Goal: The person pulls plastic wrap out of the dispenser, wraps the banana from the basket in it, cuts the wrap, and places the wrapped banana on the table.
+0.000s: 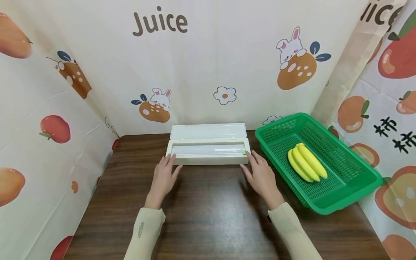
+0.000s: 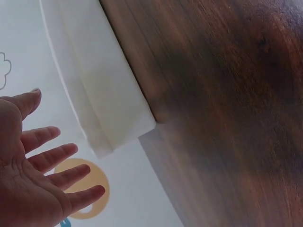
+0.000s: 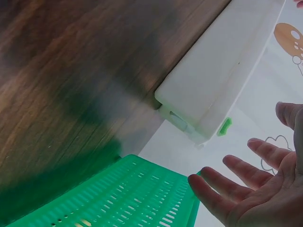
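Note:
A long white cling film dispenser (image 1: 208, 160) lies crosswise at the back of the table. Its lid (image 1: 208, 130) is folded back toward the wall, and a roll of clear film (image 1: 208, 149) shows inside. At the right end sits a small green slider (image 3: 225, 126). My left hand (image 1: 164, 177) is at the dispenser's left front corner, fingers spread and relaxed in the left wrist view. My right hand (image 1: 261, 177) is at the right front corner, close to the slider, its fingers likewise spread. Neither hand holds anything.
To the right stands a green plastic basket (image 1: 344, 187) with a bunch of yellow bananas (image 1: 307, 162) in it. The dark wooden table (image 1: 208, 216) meets printed white cloth (image 1: 201, 65) at the back and both sides.

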Demonstrator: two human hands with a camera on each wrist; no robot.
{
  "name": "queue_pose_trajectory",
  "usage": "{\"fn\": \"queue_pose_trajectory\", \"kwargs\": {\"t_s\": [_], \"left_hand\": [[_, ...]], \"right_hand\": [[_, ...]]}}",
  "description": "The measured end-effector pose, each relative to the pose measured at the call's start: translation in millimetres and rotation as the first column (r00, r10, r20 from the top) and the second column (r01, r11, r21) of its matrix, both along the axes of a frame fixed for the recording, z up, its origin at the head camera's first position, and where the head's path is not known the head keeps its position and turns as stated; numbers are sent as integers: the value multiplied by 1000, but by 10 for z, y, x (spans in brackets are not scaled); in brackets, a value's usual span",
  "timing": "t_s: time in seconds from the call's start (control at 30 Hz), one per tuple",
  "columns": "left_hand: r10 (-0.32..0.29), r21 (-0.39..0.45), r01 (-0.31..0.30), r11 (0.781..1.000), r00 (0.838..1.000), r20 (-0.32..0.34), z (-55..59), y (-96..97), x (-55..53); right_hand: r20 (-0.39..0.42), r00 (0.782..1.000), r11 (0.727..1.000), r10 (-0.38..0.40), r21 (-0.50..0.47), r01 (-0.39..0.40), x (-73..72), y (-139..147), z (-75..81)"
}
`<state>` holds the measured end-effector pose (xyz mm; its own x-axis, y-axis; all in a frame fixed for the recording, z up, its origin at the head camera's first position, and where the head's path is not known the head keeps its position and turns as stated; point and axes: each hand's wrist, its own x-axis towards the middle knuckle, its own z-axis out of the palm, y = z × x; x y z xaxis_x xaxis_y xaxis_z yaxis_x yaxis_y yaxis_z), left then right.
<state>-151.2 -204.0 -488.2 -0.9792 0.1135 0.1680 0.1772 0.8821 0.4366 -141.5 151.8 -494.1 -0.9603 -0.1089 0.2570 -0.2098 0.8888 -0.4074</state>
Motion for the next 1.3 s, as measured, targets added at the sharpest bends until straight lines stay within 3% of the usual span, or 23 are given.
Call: {"fn": "queue_pose_trajectory", "kwargs": {"t_s": [0.87, 1.07, 1.3], "left_hand": [[-24, 20, 26, 999, 997, -77, -27, -101, -269], [-39, -9, 38, 999, 994, -103, -12, -92, -345], [-41, -37, 38, 999, 997, -65, 8, -95, -470]], "right_hand": [[83, 997, 1000, 1, 0, -1, -347, -104, 35], [55, 998, 1000, 12, 3, -12, -399, -107, 27], [10, 1000, 1000, 14, 8, -15, -465, -132, 19]]}}
